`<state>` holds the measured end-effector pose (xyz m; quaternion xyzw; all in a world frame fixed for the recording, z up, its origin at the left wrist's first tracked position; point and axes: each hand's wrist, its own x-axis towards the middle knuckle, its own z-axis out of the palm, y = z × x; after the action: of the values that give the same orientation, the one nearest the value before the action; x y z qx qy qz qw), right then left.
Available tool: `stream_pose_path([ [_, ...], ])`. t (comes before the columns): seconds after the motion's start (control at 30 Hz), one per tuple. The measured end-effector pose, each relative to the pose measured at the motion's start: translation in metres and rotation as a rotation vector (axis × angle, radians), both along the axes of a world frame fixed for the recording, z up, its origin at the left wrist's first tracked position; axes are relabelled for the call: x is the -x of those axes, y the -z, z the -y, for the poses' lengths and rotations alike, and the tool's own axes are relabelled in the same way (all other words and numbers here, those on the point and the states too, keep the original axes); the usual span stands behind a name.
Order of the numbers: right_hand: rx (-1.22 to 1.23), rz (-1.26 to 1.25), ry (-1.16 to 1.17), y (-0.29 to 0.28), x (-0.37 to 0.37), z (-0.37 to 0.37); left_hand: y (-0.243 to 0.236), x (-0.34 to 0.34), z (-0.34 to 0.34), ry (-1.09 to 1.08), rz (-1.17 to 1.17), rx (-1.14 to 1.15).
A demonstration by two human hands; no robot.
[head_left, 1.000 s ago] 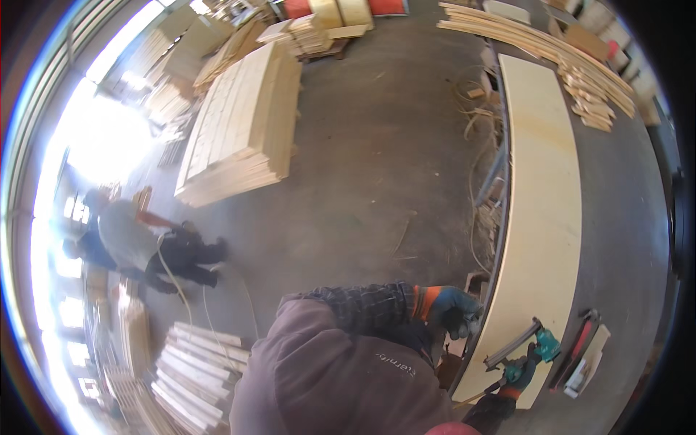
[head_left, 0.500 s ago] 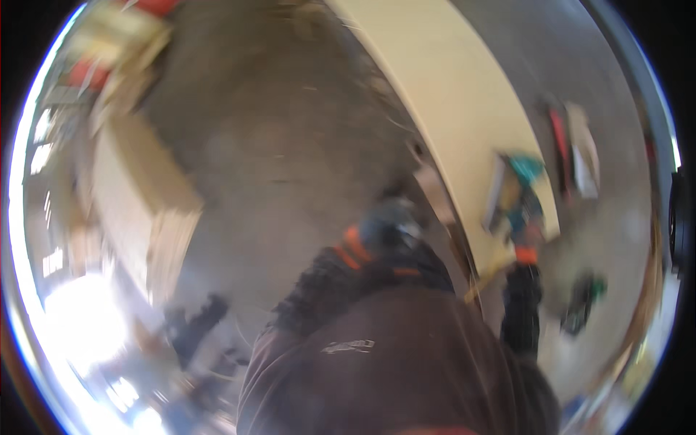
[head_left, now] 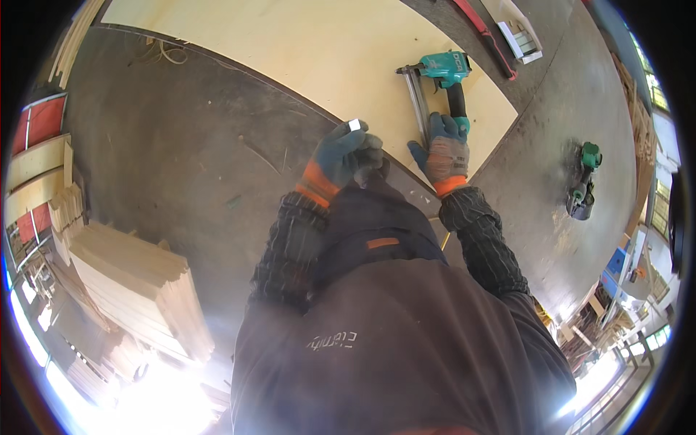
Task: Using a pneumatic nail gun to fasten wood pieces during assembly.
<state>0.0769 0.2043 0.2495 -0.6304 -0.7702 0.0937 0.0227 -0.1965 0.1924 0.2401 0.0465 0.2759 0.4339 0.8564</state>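
My left hand (head_left: 337, 159), in a blue-grey glove with an orange cuff, is closed on a small white piece (head_left: 354, 125), partly hidden by the fingers, beside the edge of the long pale board (head_left: 290, 36). A teal staple gun (head_left: 444, 67) with a long metal magazine lies on the board's right end. My right hand (head_left: 446, 152), likewise gloved, has its fingers curled on the gun's rear end, thumb out to the left.
A red-and-black tool (head_left: 475, 22) and an open white box (head_left: 518, 40) lie beyond the board. A green-and-black pneumatic tool (head_left: 589, 156) lies on the grey surface at right. Stacked timber (head_left: 134, 283) stands at lower left; wood strips and a hose (head_left: 170, 54) lie near the board.
The view has swung round, so the board now runs across the top. My left hand has come up to the board's edge, showing the white piece; my right hand remains at the staple gun.
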Motion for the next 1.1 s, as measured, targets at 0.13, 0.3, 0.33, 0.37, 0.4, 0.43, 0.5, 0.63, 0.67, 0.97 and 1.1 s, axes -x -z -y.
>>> stream_pose_path([
  [0.13, 0.094, -0.062, -0.004, 0.002, -0.009, 0.006, 0.008, -0.012, -0.026, 0.047, -0.008, 0.065],
  [0.3, 0.195, -0.171, -0.032, 0.002, -0.017, 0.007, 0.011, -0.027, -0.049, 0.077, -0.057, 0.045],
  [0.33, 0.134, -0.169, -0.035, -0.005, -0.008, 0.004, 0.012, -0.029, -0.055, 0.075, -0.08, 0.04],
  [0.37, 0.073, -0.167, -0.039, -0.009, -0.003, 0.003, 0.013, -0.031, -0.06, 0.073, -0.104, 0.034],
  [0.4, 0.076, -0.166, -0.035, -0.004, -0.004, 0.003, 0.014, -0.033, -0.065, 0.077, -0.102, 0.037],
  [0.43, 0.066, -0.175, -0.013, 0.001, -0.004, 0.003, 0.015, -0.036, -0.069, 0.08, -0.136, 0.036],
  [0.5, 0.055, -0.183, 0.012, 0.008, -0.007, 0.003, 0.019, -0.039, -0.077, 0.087, -0.168, 0.035],
  [0.63, 0.09, -0.15, -0.029, -0.002, -0.008, 0.003, 0.026, -0.041, -0.077, 0.084, -0.19, 0.043],
  [0.67, 0.145, -0.163, -0.04, -0.006, -0.01, 0.002, 0.025, -0.041, -0.078, 0.078, -0.191, 0.044],
  [0.97, 0.163, -0.478, 0.125, -0.007, -0.022, 0.011, 0.026, -0.038, -0.083, 0.105, -0.207, 0.021],
  [1.1, 0.05, -0.55, 0.259, -0.022, -0.04, 0.03, 0.022, -0.032, -0.08, 0.091, -0.222, 0.037],
])
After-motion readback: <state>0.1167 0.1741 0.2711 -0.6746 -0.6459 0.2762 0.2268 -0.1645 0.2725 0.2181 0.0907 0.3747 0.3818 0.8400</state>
